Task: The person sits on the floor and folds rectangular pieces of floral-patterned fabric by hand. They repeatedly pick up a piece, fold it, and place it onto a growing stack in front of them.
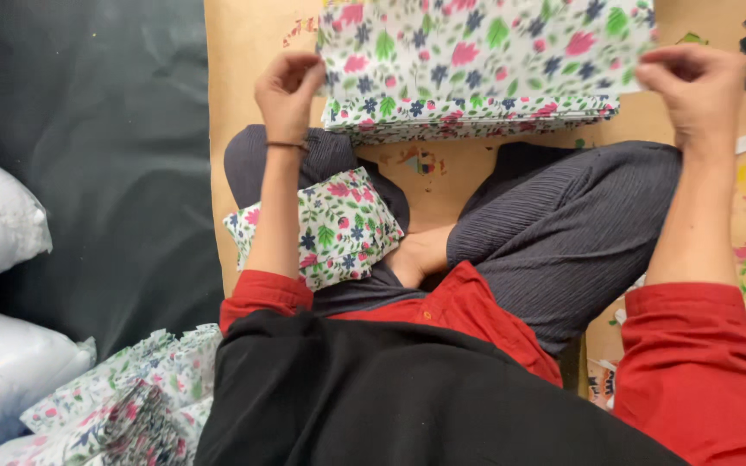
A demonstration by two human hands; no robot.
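Floral cotton pillow cover (477, 43), pinched at its two side edges by the left hand (288, 86) and the right hand (692, 86), is lifted taut just above the stack of matching covers (468, 121), as if to peel it free, while a stuffed floral cushion (330, 226) rests on the lap below the left hand.

Even soft light over my lap, no glare, faint shadows under my left hand (287, 86) and right hand (697, 91), dark mat (105, 129) underexposed, slight softness throughout, mild edge stretching.
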